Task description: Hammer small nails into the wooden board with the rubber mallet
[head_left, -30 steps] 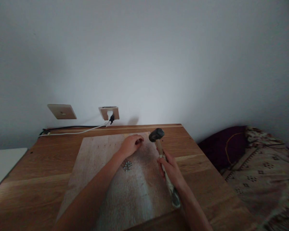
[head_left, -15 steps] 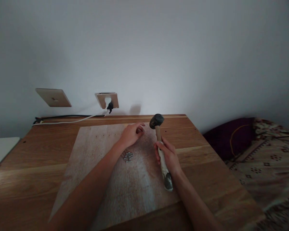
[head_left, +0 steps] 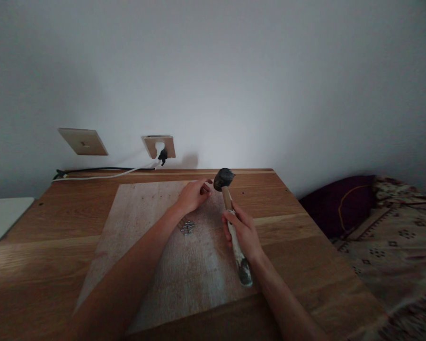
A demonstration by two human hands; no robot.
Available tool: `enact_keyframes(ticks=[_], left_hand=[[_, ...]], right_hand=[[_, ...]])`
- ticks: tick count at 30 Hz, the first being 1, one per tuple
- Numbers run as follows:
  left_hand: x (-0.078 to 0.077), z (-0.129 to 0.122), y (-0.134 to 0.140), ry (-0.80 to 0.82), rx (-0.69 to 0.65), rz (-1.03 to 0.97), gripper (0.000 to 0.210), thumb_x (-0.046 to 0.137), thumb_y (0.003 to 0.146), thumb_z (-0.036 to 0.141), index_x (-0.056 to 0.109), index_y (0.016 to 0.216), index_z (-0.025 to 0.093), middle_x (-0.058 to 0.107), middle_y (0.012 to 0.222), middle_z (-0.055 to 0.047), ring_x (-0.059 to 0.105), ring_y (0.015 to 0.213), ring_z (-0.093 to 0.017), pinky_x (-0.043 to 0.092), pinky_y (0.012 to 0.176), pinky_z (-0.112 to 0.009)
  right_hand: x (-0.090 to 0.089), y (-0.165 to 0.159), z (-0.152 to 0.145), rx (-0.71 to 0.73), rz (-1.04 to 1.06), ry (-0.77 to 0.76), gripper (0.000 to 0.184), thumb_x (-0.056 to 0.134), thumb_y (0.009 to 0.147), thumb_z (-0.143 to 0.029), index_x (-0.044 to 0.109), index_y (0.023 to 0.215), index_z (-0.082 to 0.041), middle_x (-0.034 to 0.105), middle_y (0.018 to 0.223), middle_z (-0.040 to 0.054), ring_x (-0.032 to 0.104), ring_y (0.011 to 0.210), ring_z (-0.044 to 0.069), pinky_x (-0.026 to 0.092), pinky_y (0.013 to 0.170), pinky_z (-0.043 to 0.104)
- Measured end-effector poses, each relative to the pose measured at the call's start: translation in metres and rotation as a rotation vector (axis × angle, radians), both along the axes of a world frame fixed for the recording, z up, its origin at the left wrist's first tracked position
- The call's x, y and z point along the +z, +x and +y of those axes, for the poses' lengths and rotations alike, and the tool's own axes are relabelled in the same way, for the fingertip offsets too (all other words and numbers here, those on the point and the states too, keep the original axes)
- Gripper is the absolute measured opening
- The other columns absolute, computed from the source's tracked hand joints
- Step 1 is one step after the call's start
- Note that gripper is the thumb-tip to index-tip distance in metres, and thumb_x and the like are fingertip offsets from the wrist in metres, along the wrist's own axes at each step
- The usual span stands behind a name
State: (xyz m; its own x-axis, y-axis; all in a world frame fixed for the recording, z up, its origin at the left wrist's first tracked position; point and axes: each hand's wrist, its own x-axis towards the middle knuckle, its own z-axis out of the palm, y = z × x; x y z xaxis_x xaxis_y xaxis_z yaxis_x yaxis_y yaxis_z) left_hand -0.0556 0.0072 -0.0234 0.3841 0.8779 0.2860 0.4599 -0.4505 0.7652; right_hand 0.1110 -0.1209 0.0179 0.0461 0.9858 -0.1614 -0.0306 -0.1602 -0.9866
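Note:
My right hand [head_left: 242, 228] is wrapped round the pale, paint-smeared wooden handle of a mallet [head_left: 224, 180] with a black head. The mallet is raised, its head just right of my left hand [head_left: 196, 195]. That hand rests near the far edge of a thin board [head_left: 184, 279], its thumb and forefinger curled into a pinch. Whatever lies between those fingertips is too small to make out. Below the left wrist, several loose metal nails [head_left: 188, 228] lie in a small heap on the board. A few dark dots run along the board's far left part.
The board lies on a wooden table [head_left: 294, 246] set against a white wall. A socket [head_left: 159, 147] with a white plug and a wall switch [head_left: 83, 141] are at the back left, with cables [head_left: 102, 177] along the table edge. Patterned cloth [head_left: 390, 251] lies to the right.
The mallet and my right hand have shifted slightly left, bringing the head closer to my left hand. My left hand keeps its pinch at nearly the same spot.

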Motion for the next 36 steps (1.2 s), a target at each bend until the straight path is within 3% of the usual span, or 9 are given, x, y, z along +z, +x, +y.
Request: enact_keyframes(ticks=[4, 9, 17, 23, 29, 36], left_hand=[[-0.002, 0.001, 0.001, 0.029, 0.026, 0.009, 0.041, 0.075, 0.081, 0.014, 0.067, 0.121, 0.021, 0.078, 0.099, -0.002, 0.072, 0.082, -0.018, 0.053, 0.076, -0.029], [-0.005, 0.002, 0.002, 0.012, 0.042, -0.011, 0.038, 0.074, 0.081, 0.012, 0.068, 0.118, 0.020, 0.076, 0.087, 0.000, 0.071, 0.078, -0.017, 0.053, 0.072, -0.027], [-0.006, 0.002, 0.000, 0.013, 0.032, -0.033, 0.039, 0.073, 0.082, 0.014, 0.066, 0.121, 0.021, 0.077, 0.092, 0.000, 0.072, 0.081, -0.017, 0.055, 0.077, -0.029], [-0.004, 0.001, 0.000, 0.002, 0.071, 0.003, 0.043, 0.071, 0.082, 0.012, 0.067, 0.123, 0.021, 0.079, 0.094, -0.002, 0.073, 0.082, -0.018, 0.055, 0.075, -0.028], [-0.002, 0.001, 0.001, 0.021, 0.072, 0.015, 0.046, 0.074, 0.081, 0.011, 0.068, 0.125, 0.022, 0.079, 0.092, -0.002, 0.073, 0.081, -0.018, 0.056, 0.078, -0.028], [-0.002, 0.001, 0.000, 0.029, 0.071, 0.022, 0.049, 0.072, 0.080, 0.006, 0.067, 0.126, 0.021, 0.079, 0.091, -0.001, 0.073, 0.079, -0.018, 0.055, 0.076, -0.028]], right_hand=[[0.004, -0.002, -0.004, 0.009, -0.022, 0.009, 0.030, 0.067, 0.080, -0.051, 0.055, 0.082, -0.024, 0.049, 0.046, -0.0097, 0.038, 0.031, 0.009, 0.035, 0.028, 0.019], [0.005, -0.004, -0.005, 0.023, -0.028, 0.000, 0.029, 0.067, 0.081, -0.051, 0.055, 0.083, -0.024, 0.049, 0.049, -0.0096, 0.040, 0.033, 0.009, 0.037, 0.028, 0.019], [-0.001, -0.002, -0.003, 0.036, -0.040, -0.001, 0.029, 0.067, 0.082, -0.050, 0.053, 0.082, -0.024, 0.048, 0.047, -0.0099, 0.038, 0.032, 0.009, 0.036, 0.028, 0.020], [-0.007, -0.002, -0.004, 0.052, -0.003, 0.017, 0.026, 0.068, 0.083, -0.047, 0.055, 0.086, -0.024, 0.054, 0.058, -0.0082, 0.042, 0.034, 0.009, 0.037, 0.027, 0.019], [-0.006, -0.003, -0.004, 0.060, -0.053, 0.012, 0.027, 0.068, 0.082, -0.048, 0.055, 0.085, -0.025, 0.049, 0.052, -0.0096, 0.041, 0.033, 0.010, 0.037, 0.027, 0.020], [-0.006, -0.003, -0.004, 0.056, -0.075, 0.022, 0.026, 0.066, 0.082, -0.047, 0.055, 0.085, -0.024, 0.053, 0.057, -0.0079, 0.042, 0.034, 0.009, 0.037, 0.027, 0.021]])
